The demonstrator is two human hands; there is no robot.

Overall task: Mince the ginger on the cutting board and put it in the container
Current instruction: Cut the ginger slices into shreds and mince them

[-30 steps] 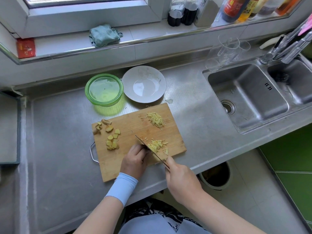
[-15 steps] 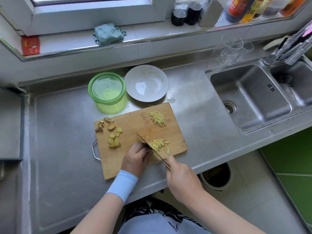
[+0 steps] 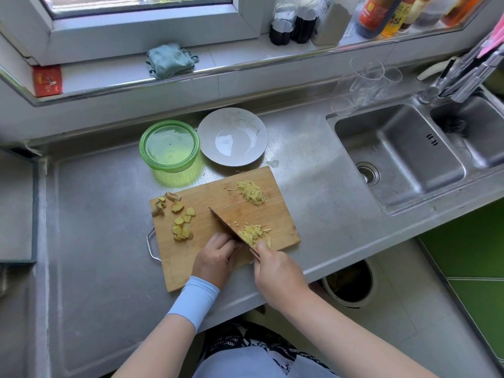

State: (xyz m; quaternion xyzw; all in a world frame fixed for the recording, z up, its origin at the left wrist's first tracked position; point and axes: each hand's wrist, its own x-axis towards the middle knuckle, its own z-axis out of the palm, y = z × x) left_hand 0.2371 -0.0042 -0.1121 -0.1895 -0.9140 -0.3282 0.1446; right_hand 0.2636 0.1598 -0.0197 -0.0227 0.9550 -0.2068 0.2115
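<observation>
Head view only.

- right hand point(image 3: 275, 271) – fingers wrapped tight round the handle of the dark flat-bladed knife point(image 3: 229, 227), forefinger up by the blade root. The blade runs diagonally, tip pointing far-left, edge down on the board.
- left hand point(image 3: 215, 257) – fingers curled under, knuckles against the left flat of the blade, resting on the board. Cannot tell what, if anything, is under the fingertips. Pale blue fabric sleeve point(image 3: 195, 298) at the wrist.
- rectangular bamboo cutting board point(image 3: 272, 211) – visible grain, wire loop handle at the left edge, lies on the matte steel counter point(image 3: 95, 227).
- Ginger is all on the board, in three lots: near pile of fine yellow ginger shreds point(image 3: 253, 233) touching the right side of the blade; far pile of ginger shreds point(image 3: 251, 192) near the far-right corner; flat yellow ginger slices point(image 3: 182, 225) and knobbly offcuts at the left.
- round translucent green plastic container point(image 3: 169, 145) – just beyond the board's far-left corner, its lid on.
- glossy white round plate point(image 3: 231, 137) – right of the container, touching or just beside it.
- stainless double sink point(image 3: 395, 154) – far right.
</observation>
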